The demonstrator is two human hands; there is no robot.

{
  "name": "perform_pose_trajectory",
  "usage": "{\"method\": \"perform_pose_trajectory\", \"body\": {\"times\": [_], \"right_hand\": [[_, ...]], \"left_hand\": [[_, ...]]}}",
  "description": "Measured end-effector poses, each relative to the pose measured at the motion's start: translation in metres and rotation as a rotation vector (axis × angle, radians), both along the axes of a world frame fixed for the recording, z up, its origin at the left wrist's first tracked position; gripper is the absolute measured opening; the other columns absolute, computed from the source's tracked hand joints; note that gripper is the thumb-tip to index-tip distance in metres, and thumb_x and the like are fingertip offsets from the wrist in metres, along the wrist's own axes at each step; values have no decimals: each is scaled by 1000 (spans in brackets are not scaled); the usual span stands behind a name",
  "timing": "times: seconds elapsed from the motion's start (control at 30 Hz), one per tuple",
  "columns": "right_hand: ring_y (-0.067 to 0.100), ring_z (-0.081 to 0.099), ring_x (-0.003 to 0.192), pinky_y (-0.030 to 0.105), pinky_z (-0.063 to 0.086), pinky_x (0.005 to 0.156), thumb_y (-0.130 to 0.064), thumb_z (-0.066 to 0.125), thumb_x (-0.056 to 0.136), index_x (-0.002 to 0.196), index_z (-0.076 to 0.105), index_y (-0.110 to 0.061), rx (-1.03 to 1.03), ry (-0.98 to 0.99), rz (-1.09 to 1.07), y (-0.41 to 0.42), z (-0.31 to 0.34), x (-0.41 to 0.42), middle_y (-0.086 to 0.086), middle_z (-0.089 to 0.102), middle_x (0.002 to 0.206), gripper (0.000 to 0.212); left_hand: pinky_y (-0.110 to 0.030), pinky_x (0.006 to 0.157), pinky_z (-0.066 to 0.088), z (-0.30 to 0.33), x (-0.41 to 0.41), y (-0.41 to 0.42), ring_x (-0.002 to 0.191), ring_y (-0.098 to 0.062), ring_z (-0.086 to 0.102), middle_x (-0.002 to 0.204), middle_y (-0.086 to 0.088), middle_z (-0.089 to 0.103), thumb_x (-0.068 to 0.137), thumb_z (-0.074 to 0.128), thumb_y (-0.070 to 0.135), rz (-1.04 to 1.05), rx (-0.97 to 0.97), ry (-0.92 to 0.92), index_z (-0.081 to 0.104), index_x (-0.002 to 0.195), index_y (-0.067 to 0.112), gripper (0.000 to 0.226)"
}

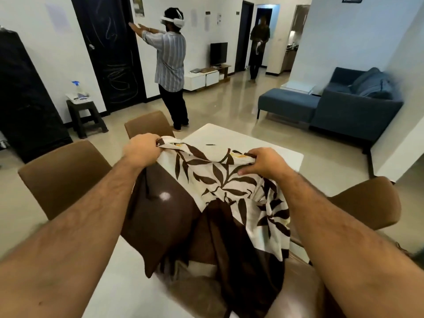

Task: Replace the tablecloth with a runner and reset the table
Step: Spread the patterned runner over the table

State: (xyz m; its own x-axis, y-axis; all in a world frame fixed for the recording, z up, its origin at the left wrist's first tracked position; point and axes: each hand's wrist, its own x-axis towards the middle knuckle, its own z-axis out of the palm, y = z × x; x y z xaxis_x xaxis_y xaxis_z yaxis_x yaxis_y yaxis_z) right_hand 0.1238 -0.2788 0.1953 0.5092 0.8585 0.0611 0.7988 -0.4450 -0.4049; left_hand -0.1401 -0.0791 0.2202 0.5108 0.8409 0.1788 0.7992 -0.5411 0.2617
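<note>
Far left: small dark stool [86,115] by the wall, spray bottle [76,88] on top. Label too small to read.

Near left: brown chair [62,173] pulled close to the bench [247,140]. A second chair back [148,123] stands at the far left corner.

Left hand [142,149]: grip closed tight round a bunched edge of the leaf-print cloth [220,180], lifted above the bench.

Centre: cloth is white with brown leaves and a plain brown border, stretched between both hands, the rest hanging in folds over the near end of the bench. Far end of the white top lies bare. Whether this is the tablecloth or the runner, cannot tell.

Right hand [266,162]: grip closed on the other bunched edge, thumb underneath.

Right: third brown chair [367,203], blue sofa [353,104] beyond.

Risks, as judged: hanging folds may snag a chair back or drag on the floor; uneven pull could leave it skewed.

No readable writing anywhere; door [110,51] shows only chalk scribbles.
</note>
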Motion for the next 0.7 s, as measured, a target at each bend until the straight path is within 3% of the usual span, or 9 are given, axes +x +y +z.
{"method": "perform_pose_trajectory", "body": {"times": [0.07,0.17,0.4,0.43,0.5,0.57,0.6,0.67,0.7], "right_hand": [[20,61,91,32,51,81,-26,71,81,101,70,-23,-44,-207,-94,-4,-13,3,-3,70,100,21],[24,63,86,33,55,75,-11,56,84,95,70,-17,-97,-287,-327,-16,-29,8,6,68,99,18],[34,62,106,40,52,91,-27,48,84,112,66,-12,-77,30,-689,-42,-26,33,13,65,119,36],[36,60,112,40,49,94,-25,45,87,116,65,-10,-32,69,-705,-40,-18,34,15,63,125,38],[37,58,118,40,47,97,-18,40,94,121,63,-3,96,190,-714,-33,4,39,19,60,130,38],[35,66,105,40,52,88,-9,40,95,117,64,2,225,313,-694,-25,34,43,25,64,118,34],[32,72,85,40,57,72,-8,41,93,112,65,1,300,397,-684,-21,51,45,26,67,103,32],[30,70,55,41,56,52,-13,42,91,108,62,-2,480,644,-704,-14,75,47,22,66,82,28],[34,70,58,45,57,52,-17,42,92,110,59,-5,528,728,-675,-10,82,47,22,66,84,28]], "left_hand": [[-40,84,52,3,0,-2,101,-35,62,109,-10,68,92,47,20,28,-24,-97,66,109,20,26],[-43,90,49,13,-3,3,108,-37,60,119,-13,65,93,44,23,60,-61,-236,63,118,19,31],[-47,95,41,32,-33,24,119,-45,52,127,-29,56,101,37,19,371,-136,-310,55,127,-5,40],[-46,93,40,35,-36,24,115,-45,52,122,-30,56,102,36,18,370,-146,-267,54,128,-8,40],[-38,78,37,47,-40,15,89,-40,47,90,-26,51,103,34,13,325,-186,-205,55,117,-16,39],[-29,58,28,57,-42,12,62,-29,30,68,-10,31,104,27,20,276,-281,-227,51,81,-11,45],[-27,54,23,57,-43,23,57,-23,25,66,-7,28,102,24,30,260,-334,-252,46,77,-3,47],[-24,56,26,54,-49,43,56,-19,31,68,-8,36,96,32,38,269,-472,-321,48,93,3,39],[-23,56,32,48,-51,53,54,-19,37,69,-8,41,98,38,35,280,-538,-384,51,96,7,31]]}}
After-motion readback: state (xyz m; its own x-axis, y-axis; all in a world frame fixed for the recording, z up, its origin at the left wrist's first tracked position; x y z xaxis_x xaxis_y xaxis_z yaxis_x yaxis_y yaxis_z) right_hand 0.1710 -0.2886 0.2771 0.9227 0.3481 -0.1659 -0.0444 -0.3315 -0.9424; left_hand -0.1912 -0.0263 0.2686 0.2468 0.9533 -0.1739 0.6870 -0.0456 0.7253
